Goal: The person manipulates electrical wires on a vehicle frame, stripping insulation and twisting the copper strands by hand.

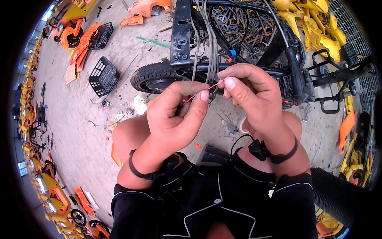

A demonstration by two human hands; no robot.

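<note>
Head view: from where I stand, the person's knees are bent and both hands are raised in front of a black vehicle frame [181,36]. The left hand [169,117] pinches a thin pink wire [215,85] between thumb and index finger. The right hand [254,93] grips the same wire nearer its upper end, also with thumb and index finger, so a short stretch slants up between the 2 grips. Just behind them hang grey cables [212,40], and a treaded black tyre [149,77] lies beyond the left hand. Past the frame there's a heap of bolts and toothed metal rings [260,30], with yellow plastic panels [318,24] piled to its right. Over on the left, a black plastic basket [104,75] sits on the concrete floor [75,131].
</note>
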